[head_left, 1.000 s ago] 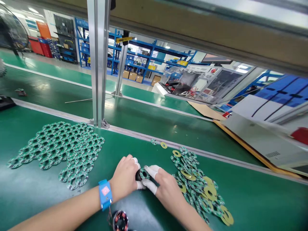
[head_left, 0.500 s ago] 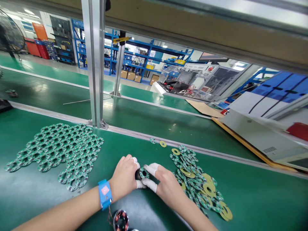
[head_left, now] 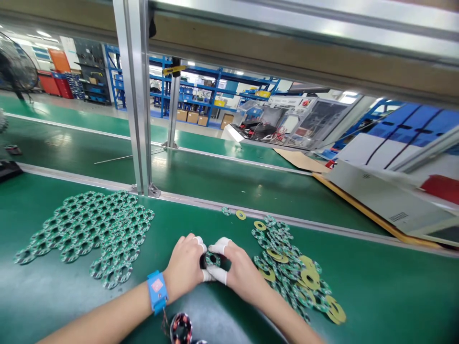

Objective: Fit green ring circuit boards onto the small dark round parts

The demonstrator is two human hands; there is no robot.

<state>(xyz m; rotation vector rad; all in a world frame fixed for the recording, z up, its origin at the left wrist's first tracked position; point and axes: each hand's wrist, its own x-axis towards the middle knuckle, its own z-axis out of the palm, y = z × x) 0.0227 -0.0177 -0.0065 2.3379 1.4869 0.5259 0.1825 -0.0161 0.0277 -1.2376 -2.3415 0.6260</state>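
while the left hand (head_left: 184,262) curls round a partly hidden dark piece (head_left: 202,261) | right hand (head_left: 236,265) pinches a green ring (head_left: 208,258) at its edge

green benchtop (head_left: 387,286) with green ring boards (head_left: 93,222), yellow rings (head_left: 316,275), a copper-wound core (head_left: 189,329)

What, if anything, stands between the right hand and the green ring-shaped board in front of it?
Nothing visible except the white finger covers the right hand wears: its covered fingertips are right at the rim of the green ring-shaped board. The heap of rings lies off to the right, out of the way.
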